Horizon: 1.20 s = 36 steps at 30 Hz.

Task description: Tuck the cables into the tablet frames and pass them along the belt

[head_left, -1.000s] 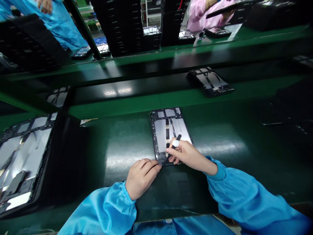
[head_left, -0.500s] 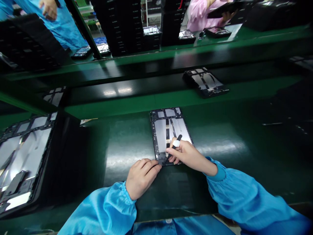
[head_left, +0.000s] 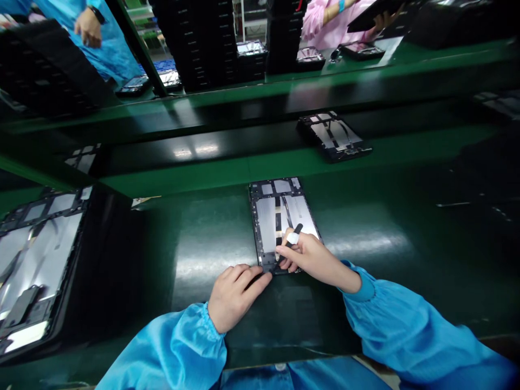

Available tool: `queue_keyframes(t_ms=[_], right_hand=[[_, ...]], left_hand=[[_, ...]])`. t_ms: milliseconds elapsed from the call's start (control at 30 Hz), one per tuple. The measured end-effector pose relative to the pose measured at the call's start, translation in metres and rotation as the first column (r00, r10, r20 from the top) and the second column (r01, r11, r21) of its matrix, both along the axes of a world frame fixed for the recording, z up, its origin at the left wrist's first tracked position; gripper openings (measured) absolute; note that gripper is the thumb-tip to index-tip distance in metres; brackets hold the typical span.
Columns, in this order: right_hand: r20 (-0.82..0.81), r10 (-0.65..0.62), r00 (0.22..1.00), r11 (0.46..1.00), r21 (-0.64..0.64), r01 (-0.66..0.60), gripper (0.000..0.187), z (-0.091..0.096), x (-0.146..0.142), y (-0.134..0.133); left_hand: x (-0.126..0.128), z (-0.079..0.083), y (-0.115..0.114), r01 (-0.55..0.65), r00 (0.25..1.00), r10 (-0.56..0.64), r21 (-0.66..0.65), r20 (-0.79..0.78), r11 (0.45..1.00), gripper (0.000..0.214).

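Observation:
An opened tablet [head_left: 266, 227] lies flat on the green bench, its silver plates and dark ribbon cables facing up. My right hand [head_left: 306, 257] pinches a slim black hand tool [head_left: 298, 228] over the tablet's near end. Something white [head_left: 292, 238] wraps the tool or a finger there; I cannot tell which. The tool's lower tip is mostly hidden by my fingers. At the near left corner of the tablet rests my left hand [head_left: 235, 295], fingers stretched out and touching the edge, with nothing held in it.
At left stands a stack topped by another opened tablet [head_left: 52, 244]. Beyond the bench, a dark conveyor strip [head_left: 227, 143] carries an opened tablet [head_left: 335, 135]. Tall black stacks [head_left: 195, 43] stand behind it. A co-worker's hand [head_left: 88, 27] and a pink sleeve [head_left: 314, 21] show farther back.
The tablet on the conveyor has shifted left. My left thumb has slid slightly right along the tablet's near edge. My right hand has hardly moved. The co-worker's hand at upper left has shifted right and down.

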State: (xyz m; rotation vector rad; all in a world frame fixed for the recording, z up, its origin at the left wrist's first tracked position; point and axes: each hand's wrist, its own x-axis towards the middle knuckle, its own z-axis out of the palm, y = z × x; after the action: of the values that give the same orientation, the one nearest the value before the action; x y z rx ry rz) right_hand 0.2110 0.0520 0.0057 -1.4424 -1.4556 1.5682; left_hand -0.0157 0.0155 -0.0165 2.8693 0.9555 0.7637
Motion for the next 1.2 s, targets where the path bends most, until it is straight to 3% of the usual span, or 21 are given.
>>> queue_keyframes(t_ms=[133,233,367,533,800,1033,1200], right_hand=[[-0.002,-0.006,1.000,1.000,0.012,0.006,0.020,0.000,0.000,0.000],[-0.001,-0.032,0.999,0.999,0.035,0.032,0.021,0.000,0.006,-0.004],[0.048,-0.135,0.990,0.972,0.198,0.123,0.023,-0.001,0.024,-0.015],[0.148,-0.115,0.982,0.951,0.301,0.066,0.022,0.000,0.032,-0.025],[0.271,-0.096,0.958,0.939,0.343,-0.002,0.022,0.005,0.026,-0.025],[0.107,-0.121,0.987,0.960,0.267,0.089,0.018,-0.002,0.028,-0.025],[0.170,-0.117,0.979,0.948,0.314,0.059,0.022,0.002,0.027,-0.025]], left_hand=[[0.000,0.006,0.001,0.031,0.991,-0.023,0.060,-0.133,0.998,0.033],[0.002,0.010,0.003,0.030,0.990,-0.023,0.047,-0.136,0.998,0.031],[0.004,0.011,0.005,0.022,0.993,-0.020,0.016,-0.118,1.000,0.030],[0.003,0.007,0.004,0.009,0.995,-0.009,-0.005,-0.100,1.000,0.032],[0.000,0.001,0.002,-0.001,0.996,0.000,-0.016,-0.089,1.000,0.032],[0.000,-0.003,0.002,0.010,0.997,-0.011,-0.021,-0.080,1.000,0.032],[0.000,-0.005,0.001,0.008,0.996,-0.009,-0.011,-0.088,1.000,0.031]])
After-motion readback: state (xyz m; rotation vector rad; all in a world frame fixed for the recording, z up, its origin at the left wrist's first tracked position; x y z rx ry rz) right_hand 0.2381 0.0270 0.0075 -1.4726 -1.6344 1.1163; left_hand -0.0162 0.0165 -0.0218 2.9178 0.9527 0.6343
